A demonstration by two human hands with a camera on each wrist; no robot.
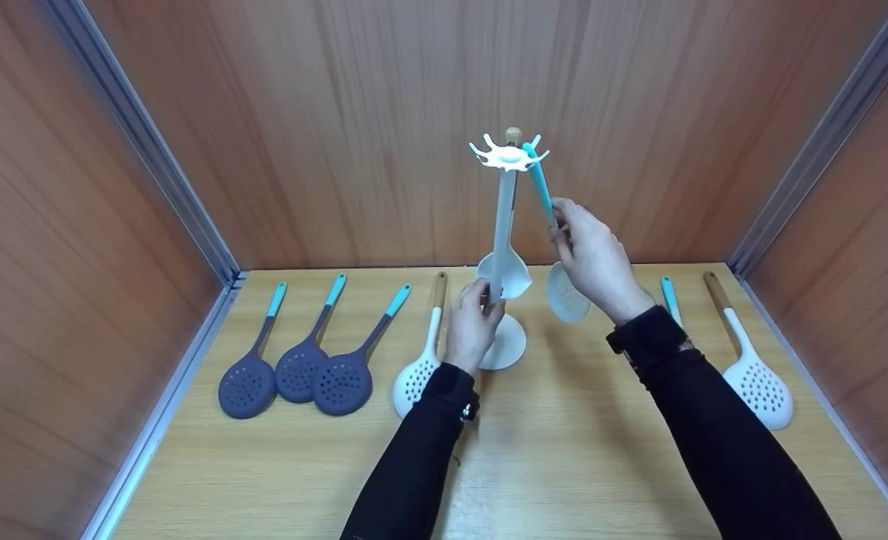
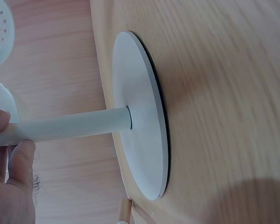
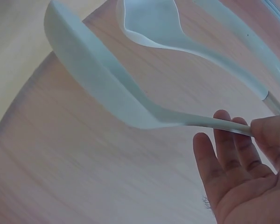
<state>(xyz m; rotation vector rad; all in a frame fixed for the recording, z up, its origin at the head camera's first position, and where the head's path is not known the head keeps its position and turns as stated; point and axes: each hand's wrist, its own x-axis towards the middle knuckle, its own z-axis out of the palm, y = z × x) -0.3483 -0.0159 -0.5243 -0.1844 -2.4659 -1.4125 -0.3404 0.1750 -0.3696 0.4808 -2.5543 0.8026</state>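
Observation:
A white utensil stand (image 1: 503, 214) rises from a round base (image 2: 137, 116), with a pronged rack (image 1: 510, 157) at its top. My left hand (image 1: 472, 326) grips the lower part of its post, above the base. A white ladle (image 1: 515, 274) hangs at the back of the stand. My right hand (image 1: 590, 251) pinches a white skimmer (image 3: 102, 79) by its neck, just under the turquoise handle (image 1: 539, 184). The skimmer's holed head (image 1: 566, 294) points down. Its handle end meets the rack's right side; whether it is hooked on, I cannot tell.
Several dark skimmers (image 1: 247, 386) with turquoise handles lie on the left of the table (image 1: 556, 465). A white skimmer with a wooden handle (image 1: 418, 375) lies left of the stand, another (image 1: 763, 390) far right. Near my right sleeve shows a turquoise handle (image 1: 670, 298). Wooden panels surround the table.

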